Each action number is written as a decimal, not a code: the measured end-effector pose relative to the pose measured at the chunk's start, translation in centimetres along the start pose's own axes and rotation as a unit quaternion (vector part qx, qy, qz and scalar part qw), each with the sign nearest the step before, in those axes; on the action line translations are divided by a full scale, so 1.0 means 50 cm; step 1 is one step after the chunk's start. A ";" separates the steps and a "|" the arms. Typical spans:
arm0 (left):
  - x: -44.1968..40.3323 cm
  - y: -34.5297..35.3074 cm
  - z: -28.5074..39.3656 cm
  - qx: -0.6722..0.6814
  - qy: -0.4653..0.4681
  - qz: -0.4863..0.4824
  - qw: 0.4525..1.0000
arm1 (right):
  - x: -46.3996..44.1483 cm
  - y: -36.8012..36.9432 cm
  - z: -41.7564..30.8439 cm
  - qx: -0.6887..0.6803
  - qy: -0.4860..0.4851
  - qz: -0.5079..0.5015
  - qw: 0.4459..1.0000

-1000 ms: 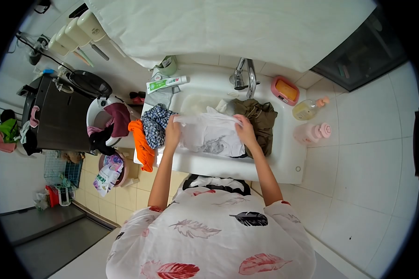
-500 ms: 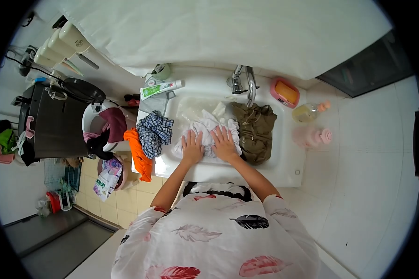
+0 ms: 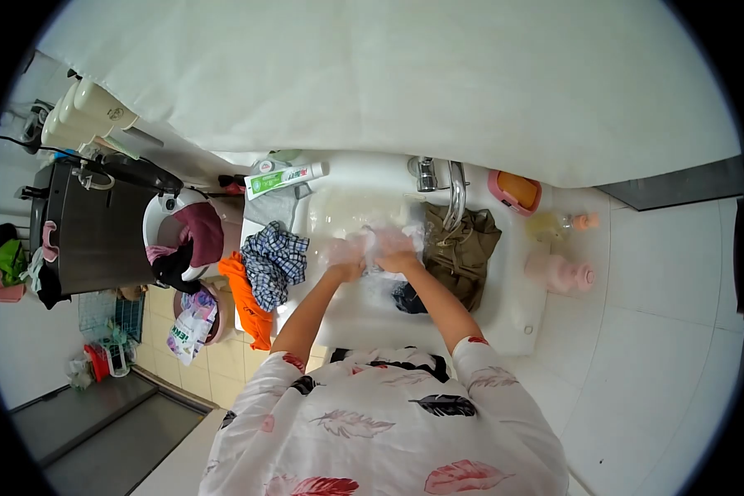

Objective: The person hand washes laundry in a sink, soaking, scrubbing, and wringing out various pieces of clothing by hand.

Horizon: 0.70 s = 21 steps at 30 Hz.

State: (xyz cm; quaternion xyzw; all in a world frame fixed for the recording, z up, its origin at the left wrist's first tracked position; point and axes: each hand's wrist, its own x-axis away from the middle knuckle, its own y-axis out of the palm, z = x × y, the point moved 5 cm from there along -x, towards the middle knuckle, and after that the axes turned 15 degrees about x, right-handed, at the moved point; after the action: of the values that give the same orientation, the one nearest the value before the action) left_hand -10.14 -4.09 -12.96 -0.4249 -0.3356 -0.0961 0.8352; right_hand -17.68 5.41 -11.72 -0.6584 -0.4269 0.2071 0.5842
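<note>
In the white sink (image 3: 517, 289), my left hand (image 3: 349, 258) and my right hand (image 3: 395, 252) are close together on a wet white cloth (image 3: 382, 281), smeared by motion. Their fingers are blurred in the water and cloth, so their closure is unclear. Beside my right hand lies an olive-brown garment (image 3: 463, 256), with a dark blue piece of fabric (image 3: 409, 299) near its lower left. A blue checked cloth (image 3: 274, 263) and an orange cloth (image 3: 246, 302) hang over the sink's left edge.
Behind the sink basin stands a chrome faucet (image 3: 456, 194). A toothpaste tube (image 3: 285, 179) lies at the back left on a grey cloth (image 3: 274, 207). At the right are a soap dish (image 3: 514, 193), a clear bottle (image 3: 558, 225) and a pink bottle (image 3: 560, 273).
The white cloth, first held spread out, was pressed down into the sink and is now bunched in the water. My hands have come together, their fingers blurred. The view has tilted upward.
</note>
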 end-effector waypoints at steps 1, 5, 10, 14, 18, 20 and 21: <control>0.005 -0.016 0.006 0.001 0.000 0.002 1.000 | -0.011 -0.005 0.001 -0.050 -0.004 0.010 0.999; -0.019 -0.002 -0.013 -0.033 0.065 0.060 0.996 | -0.012 -0.036 -0.001 -0.088 0.020 -0.046 0.995; -0.005 0.011 -0.030 0.009 0.138 0.204 0.969 | 0.027 -0.020 0.006 -0.002 0.019 0.064 0.998; 0.049 -0.003 -0.029 0.242 0.216 0.334 0.885 | 0.044 -0.015 0.028 -0.089 0.081 0.176 0.977; 0.082 -0.001 -0.045 0.364 0.157 0.318 0.861 | 0.081 -0.018 0.020 -0.198 0.087 0.147 0.965; 0.108 0.007 -0.041 0.338 0.183 0.309 0.870 | 0.116 -0.025 -0.003 -0.177 0.060 0.147 0.971; 0.116 0.010 -0.034 0.312 0.210 0.298 0.877 | 0.130 -0.022 -0.015 -0.166 0.037 0.111 0.979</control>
State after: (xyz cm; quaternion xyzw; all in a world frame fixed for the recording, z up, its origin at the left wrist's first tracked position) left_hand -4.71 -4.36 -10.24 -0.1914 -0.0221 0.1799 0.9646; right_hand -13.88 10.15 -9.02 -0.7968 -0.3575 0.1722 0.4557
